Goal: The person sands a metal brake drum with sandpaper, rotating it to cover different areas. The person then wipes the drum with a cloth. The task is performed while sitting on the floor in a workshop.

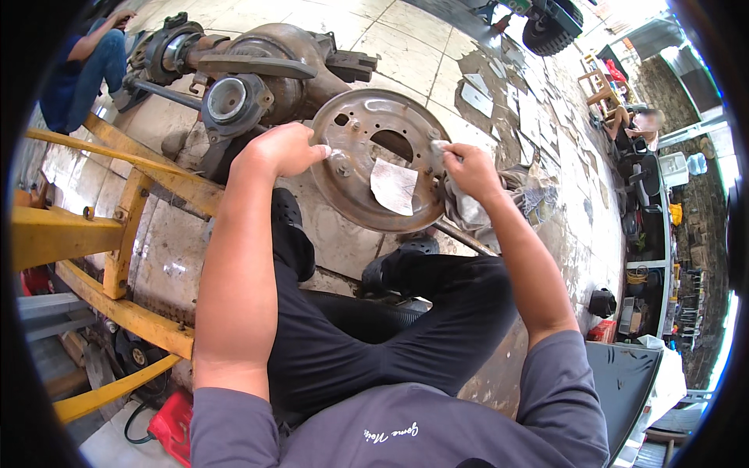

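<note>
A round, rust-brown brake backing plate [363,117] with several holes stands tilted in front of my legs. My left hand [281,150] is closed on its left rim, thumb on the face and the other fingers partly hidden. Over the right side of the plate, my right hand [472,170] pinches a small grey-white piece [438,147], whose kind I cannot make out. A torn, pale sheet of paper [395,187] with reddish stains lies against the lower middle of the plate, touched by neither hand. Grey rags [468,207] are bunched beside the plate, below my right hand.
A rusty axle housing [273,51] lies beyond the plate. At left stands a yellow metal frame [117,242], with a red container [172,427] below. Another person [86,66] crouches far left; a second person [636,129] sits far right. Cardboard scraps [476,95] litter the tiled floor.
</note>
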A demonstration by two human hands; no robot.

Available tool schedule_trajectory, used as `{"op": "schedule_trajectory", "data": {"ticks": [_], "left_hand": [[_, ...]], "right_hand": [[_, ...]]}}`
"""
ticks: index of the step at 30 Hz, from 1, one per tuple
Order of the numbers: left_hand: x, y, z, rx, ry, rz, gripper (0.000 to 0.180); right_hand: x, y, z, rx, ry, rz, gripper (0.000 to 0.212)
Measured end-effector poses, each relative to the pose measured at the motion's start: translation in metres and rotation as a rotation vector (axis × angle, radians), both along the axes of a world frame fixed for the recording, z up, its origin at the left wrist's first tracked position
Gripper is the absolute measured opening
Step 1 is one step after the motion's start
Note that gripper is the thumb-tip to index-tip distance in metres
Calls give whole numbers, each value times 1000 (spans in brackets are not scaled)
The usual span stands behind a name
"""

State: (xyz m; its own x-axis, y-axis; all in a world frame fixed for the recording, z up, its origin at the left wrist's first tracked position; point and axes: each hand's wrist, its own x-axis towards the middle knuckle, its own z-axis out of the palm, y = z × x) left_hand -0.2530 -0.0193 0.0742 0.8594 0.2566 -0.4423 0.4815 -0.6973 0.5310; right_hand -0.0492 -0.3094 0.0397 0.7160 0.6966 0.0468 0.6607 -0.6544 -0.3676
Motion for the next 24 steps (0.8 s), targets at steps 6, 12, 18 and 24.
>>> {"op": "schedule_trajectory", "data": {"ticks": [6, 12, 18, 24], "left_hand": [[-3, 2, -3, 1, 16, 46, 47], [-5, 3, -3, 18, 15, -8, 51], [-11, 2, -14, 65, -33, 70, 53], [-7, -1, 1, -51, 65, 3, 56]], "right_hand": [[-44, 21, -1, -408, -217, 225, 35], [-56, -9, 0, -406, -202, 311, 40], [-29, -37, 9, -374, -39, 197, 29], [-34, -13, 9, -311, -107, 37, 34]]}}
